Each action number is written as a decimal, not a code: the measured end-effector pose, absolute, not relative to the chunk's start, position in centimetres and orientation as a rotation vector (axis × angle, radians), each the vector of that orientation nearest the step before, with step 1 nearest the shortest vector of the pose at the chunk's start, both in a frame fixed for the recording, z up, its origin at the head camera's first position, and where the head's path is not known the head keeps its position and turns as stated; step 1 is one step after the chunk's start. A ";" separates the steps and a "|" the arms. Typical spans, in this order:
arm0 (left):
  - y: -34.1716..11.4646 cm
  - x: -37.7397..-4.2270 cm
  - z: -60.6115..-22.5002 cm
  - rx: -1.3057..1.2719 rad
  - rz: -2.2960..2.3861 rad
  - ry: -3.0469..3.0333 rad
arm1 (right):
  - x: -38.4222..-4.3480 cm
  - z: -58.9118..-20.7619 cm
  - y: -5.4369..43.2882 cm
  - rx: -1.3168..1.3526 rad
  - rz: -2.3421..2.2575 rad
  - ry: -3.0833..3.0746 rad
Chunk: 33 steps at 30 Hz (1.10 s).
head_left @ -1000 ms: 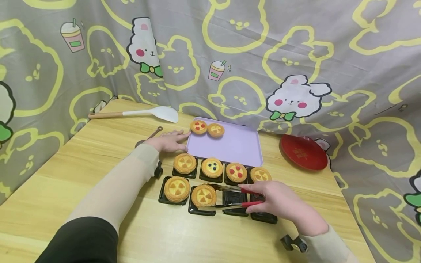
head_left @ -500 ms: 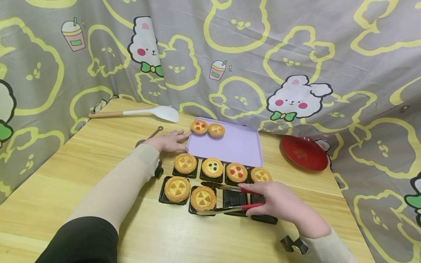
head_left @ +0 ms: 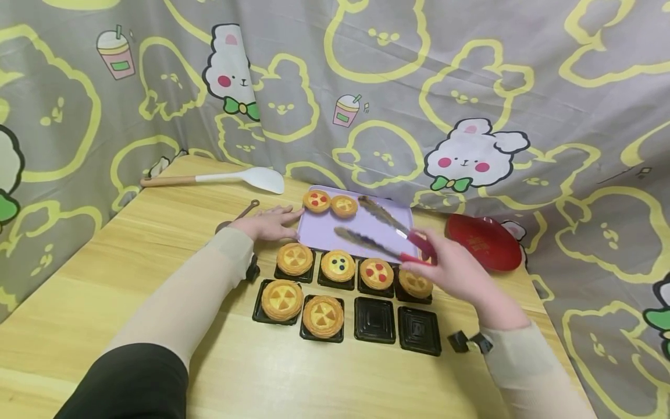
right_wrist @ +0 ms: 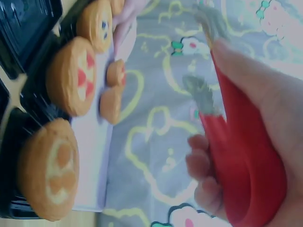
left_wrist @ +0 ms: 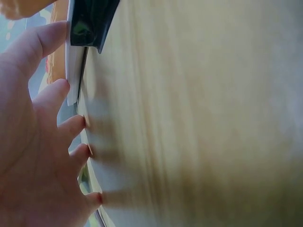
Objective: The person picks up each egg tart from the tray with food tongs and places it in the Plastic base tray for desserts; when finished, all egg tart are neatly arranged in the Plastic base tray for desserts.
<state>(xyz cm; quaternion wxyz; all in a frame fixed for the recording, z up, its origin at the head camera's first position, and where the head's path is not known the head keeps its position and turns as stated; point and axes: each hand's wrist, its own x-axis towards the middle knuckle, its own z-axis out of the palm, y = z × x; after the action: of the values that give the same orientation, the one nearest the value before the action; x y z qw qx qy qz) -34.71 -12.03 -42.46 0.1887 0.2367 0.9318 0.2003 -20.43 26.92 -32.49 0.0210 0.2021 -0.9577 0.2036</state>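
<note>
Gripping a pair of red-handled metal tongs, the right hand is near the front right corner of a flat, rectangular, pale purple tray, fingers and thumb curled round the handles. The tongs' two arms stand apart over the tray, their tips pointing towards its left side and blurred in the right wrist view. At the tray's left edge the left hand spreads its fingers, grasping nothing; thumb and index finger touch the edge, while the other fingertips rest on the pale wooden table.

On the tray, in its back left corner, sit a round golden tart with red pieces and, just beside it, a round golden tart with a plain yellow top. Along the tray's front edge runs a row of four tarts in square black plastic holders: a wedge-patterned tart, a tart with dark blue dots, a red-dotted tart and another wedge-patterned one. A second row, farther in front of the tray, has two wedge-topped tarts at left and two ridged black holders at right.

Behind and left of the tray lies a white spatula with a wooden handle; to its right is a glossy red plate.
</note>
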 end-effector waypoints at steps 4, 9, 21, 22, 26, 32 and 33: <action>-12.3 -34.8 -42.7 0.667 0.569 2.619 | -24.3 -32.9 26.8 0.465 0.551 -3.064; -12.3 -34.8 -42.8 0.687 0.568 2.620 | -28.3 -34.5 26.3 0.434 0.453 -3.151; -12.0 -34.4 -42.2 0.668 0.567 2.620 | -31.5 -36.5 24.3 0.467 0.437 -3.181; -12.0 -34.4 -42.2 0.667 0.568 2.618 | -31.6 -36.5 24.3 0.471 0.437 -3.181; -12.0 -34.4 -42.2 0.660 0.582 2.611 | -31.9 -36.8 24.1 0.465 0.421 -3.182; -12.0 -34.7 -42.6 0.650 0.568 2.603 | -31.9 -36.7 24.0 0.414 0.428 -3.186; -12.0 -34.7 -42.6 0.649 0.566 2.603 | -31.9 -36.6 24.0 0.403 0.433 -3.186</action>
<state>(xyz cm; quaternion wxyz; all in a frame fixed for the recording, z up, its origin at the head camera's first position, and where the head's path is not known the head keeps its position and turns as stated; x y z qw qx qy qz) -34.67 -11.97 -42.64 0.1988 0.2322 0.9304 0.2024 -31.87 24.01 -36.64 -0.0496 0.1243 -0.9820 0.1334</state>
